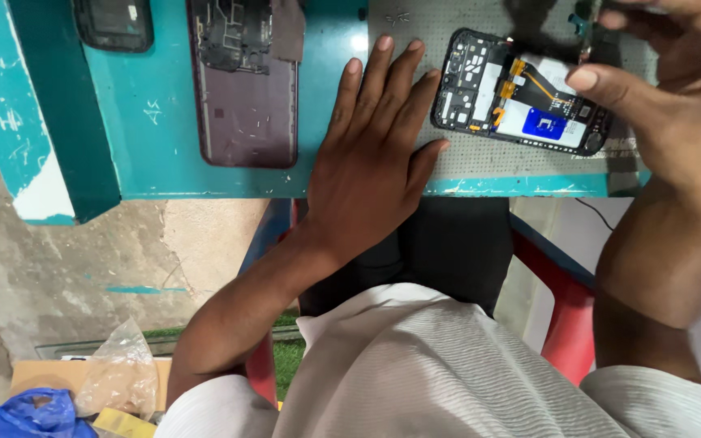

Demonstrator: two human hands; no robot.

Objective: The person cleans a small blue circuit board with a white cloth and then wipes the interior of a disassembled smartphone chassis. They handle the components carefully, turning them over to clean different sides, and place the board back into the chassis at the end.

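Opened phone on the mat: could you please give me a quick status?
Left hand flat beside opened phone. Right hand above it, pinching small part. Nothing blocking.

The teal counter (156, 113) carries a grey mat (480, 158). The left hand (375, 154) lies flat on both. Just right of its fingers (383, 61), on the mat, lies an opened phone (521, 93). Left of the fingers lies a purple back cover (245, 105), and farther left a dark part (113, 23).
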